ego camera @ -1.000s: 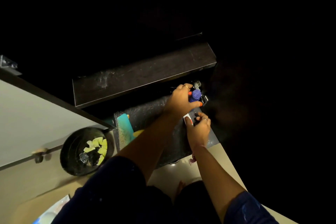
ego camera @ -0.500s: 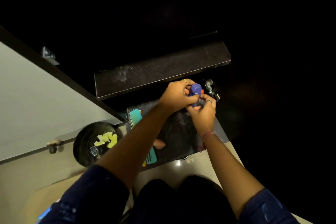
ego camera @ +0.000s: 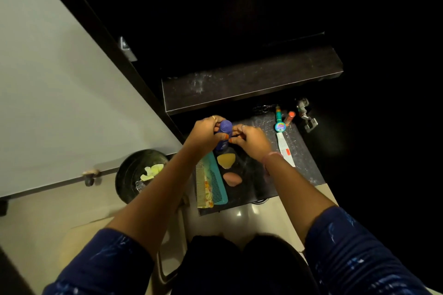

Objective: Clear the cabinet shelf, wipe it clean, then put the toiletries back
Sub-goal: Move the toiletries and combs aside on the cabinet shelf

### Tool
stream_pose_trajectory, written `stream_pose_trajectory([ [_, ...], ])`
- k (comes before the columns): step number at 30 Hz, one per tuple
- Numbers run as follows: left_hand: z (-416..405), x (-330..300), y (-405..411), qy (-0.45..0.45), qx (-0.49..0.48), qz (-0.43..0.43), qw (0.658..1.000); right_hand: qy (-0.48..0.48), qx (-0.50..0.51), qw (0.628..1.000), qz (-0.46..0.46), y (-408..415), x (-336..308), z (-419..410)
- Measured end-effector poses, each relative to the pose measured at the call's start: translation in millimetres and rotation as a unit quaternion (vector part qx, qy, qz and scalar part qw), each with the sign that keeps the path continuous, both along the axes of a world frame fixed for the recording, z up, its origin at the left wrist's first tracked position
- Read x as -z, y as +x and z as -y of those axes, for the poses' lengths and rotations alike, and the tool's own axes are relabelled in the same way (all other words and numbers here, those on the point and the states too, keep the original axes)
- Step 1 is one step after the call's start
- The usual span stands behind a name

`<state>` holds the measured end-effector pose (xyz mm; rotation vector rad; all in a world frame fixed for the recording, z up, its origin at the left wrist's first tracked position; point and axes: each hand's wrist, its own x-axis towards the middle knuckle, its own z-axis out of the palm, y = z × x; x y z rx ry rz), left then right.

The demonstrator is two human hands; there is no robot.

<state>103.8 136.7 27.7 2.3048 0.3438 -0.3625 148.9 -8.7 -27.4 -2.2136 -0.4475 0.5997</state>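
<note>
Head view: we hold a purple bottle (ego camera: 224, 132) upright between both hands over the lower shelf (ego camera: 303, 151). Our left hand (ego camera: 205, 132) wraps its fingers round the bottle's left side, and our right hand (ego camera: 250, 137) pinches it from the right, fingers curled, thumb tips meeting in front of the bottle. Just below our hands, on the shelf, lie a yellow sponge (ego camera: 225, 159) and a pink sponge (ego camera: 232, 179), and left of these two combs, a teal comb (ego camera: 216, 182) beside a cream comb (ego camera: 203, 187). Right of our right hand a white tube (ego camera: 285, 149) lies flat, with a green bottle (ego camera: 279, 119) and an orange stick (ego camera: 289, 118) beyond it. Above our hands an upper shelf (ego camera: 251, 81) shows dusty smears. Left of our left forearm a black bin (ego camera: 134, 172) holds yellow scraps, under the open cabinet door (ego camera: 60, 91).
</note>
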Motion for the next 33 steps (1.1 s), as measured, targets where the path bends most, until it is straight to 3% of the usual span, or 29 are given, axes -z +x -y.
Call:
stream_pose_trajectory([
  [10,-8,5,-9,-0.003,-0.015,-0.015,1.000,-0.052,0.012,0.999,0.004,-11,6,-4],
  [15,-11,0,-9,0.018,0.023,-0.033,0.999,-0.035,0.186,0.981,-0.027,-19,17,23],
  [19,-5,-15,-10,0.031,0.058,-0.008,0.998,-0.047,0.353,0.934,-0.037,-29,20,59],
  [22,9,-29,-1,0.060,0.093,0.036,0.993,-0.059,0.411,0.908,-0.062,-30,29,81],
  [26,41,-26,23,0.104,0.163,0.047,0.980,-0.096,0.394,0.914,-0.025,-23,32,89],
  [33,106,24,62,0.097,0.100,-0.051,0.989,-0.137,0.347,0.926,-0.064,-15,43,93],
])
